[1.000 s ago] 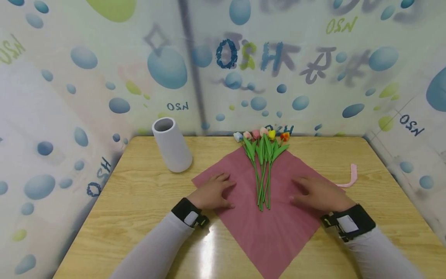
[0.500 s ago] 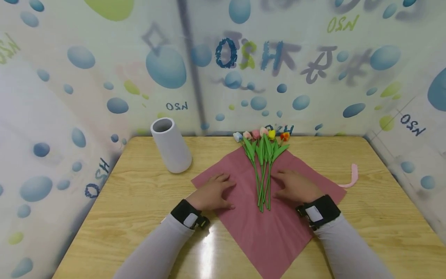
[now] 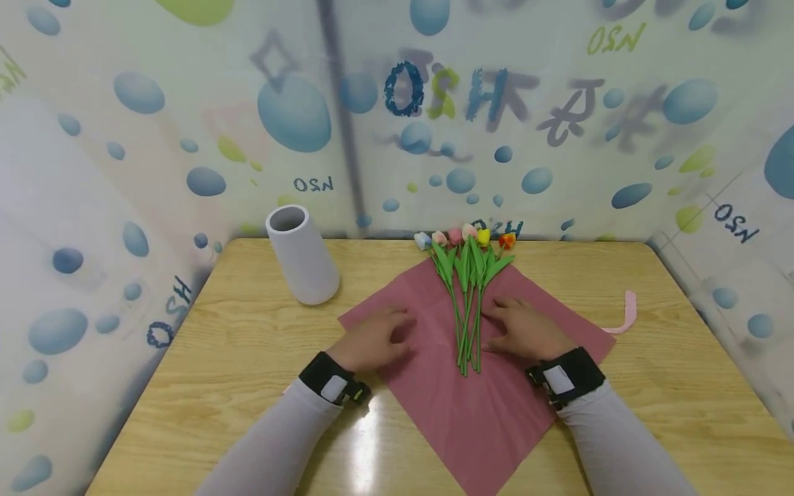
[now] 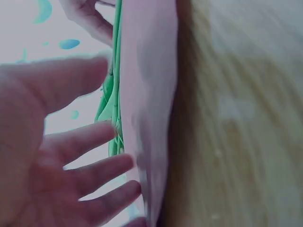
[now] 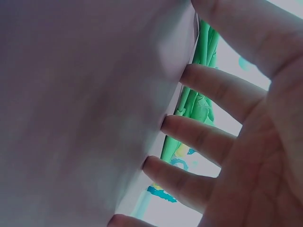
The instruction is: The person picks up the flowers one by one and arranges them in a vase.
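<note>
A bunch of artificial tulips (image 3: 468, 296) lies on a dusty-pink sheet of wrapping paper (image 3: 471, 427), green stems toward me and coloured heads at the far corner. Left of the stems, my left hand (image 3: 372, 339) hovers at the paper with fingers spread and loosely bent; the left wrist view shows its fingers (image 4: 102, 172) around nothing. On the other side, my right hand (image 3: 527, 331) has its fingertips at the paper close beside the stems. Its spread fingers (image 5: 199, 137) appear in the right wrist view with their tips touching the paper.
A white vase (image 3: 304, 258) stands at the back left of the wooden table (image 3: 248, 386). A pale pink ribbon (image 3: 628, 313) sticks out beyond the paper's right corner. A patterned wall (image 3: 372, 158) rises right behind the table's back edge.
My right hand has moved left from the paper's right part to beside the stems. My left hand has shifted slightly left. The flowers and paper have stayed in place.
</note>
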{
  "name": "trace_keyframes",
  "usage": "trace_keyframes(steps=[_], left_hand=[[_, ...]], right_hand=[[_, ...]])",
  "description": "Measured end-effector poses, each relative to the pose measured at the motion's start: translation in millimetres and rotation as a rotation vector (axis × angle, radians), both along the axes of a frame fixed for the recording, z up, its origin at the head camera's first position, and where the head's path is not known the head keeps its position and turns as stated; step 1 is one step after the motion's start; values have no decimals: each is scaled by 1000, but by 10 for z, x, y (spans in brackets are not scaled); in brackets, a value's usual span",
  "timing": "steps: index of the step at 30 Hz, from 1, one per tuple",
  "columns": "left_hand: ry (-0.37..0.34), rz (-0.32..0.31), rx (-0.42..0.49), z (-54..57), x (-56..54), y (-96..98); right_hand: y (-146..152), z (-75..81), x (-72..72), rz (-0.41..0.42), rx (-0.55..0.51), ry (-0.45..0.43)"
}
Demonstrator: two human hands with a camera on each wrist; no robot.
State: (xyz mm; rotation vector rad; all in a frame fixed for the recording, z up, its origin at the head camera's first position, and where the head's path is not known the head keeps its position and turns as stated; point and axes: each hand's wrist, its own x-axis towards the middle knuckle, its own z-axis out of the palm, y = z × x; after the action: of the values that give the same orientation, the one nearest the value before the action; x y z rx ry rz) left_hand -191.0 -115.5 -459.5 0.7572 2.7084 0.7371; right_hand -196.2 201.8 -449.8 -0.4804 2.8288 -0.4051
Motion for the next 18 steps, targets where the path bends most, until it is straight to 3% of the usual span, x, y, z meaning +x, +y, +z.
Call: trace_keyframes(steps=[5, 10, 15, 18], left_hand=[[174, 179, 251, 77, -93, -110], [475, 302, 537, 218, -150, -308], [794, 441, 712, 318, -229, -529], [920, 549, 771, 369, -267, -642]], right_hand=[[2, -11, 5, 11, 1, 14], [-1, -29, 3, 14, -5, 27], [-1, -38, -1, 9, -9, 18], [0, -36, -3, 6, -11, 13]])
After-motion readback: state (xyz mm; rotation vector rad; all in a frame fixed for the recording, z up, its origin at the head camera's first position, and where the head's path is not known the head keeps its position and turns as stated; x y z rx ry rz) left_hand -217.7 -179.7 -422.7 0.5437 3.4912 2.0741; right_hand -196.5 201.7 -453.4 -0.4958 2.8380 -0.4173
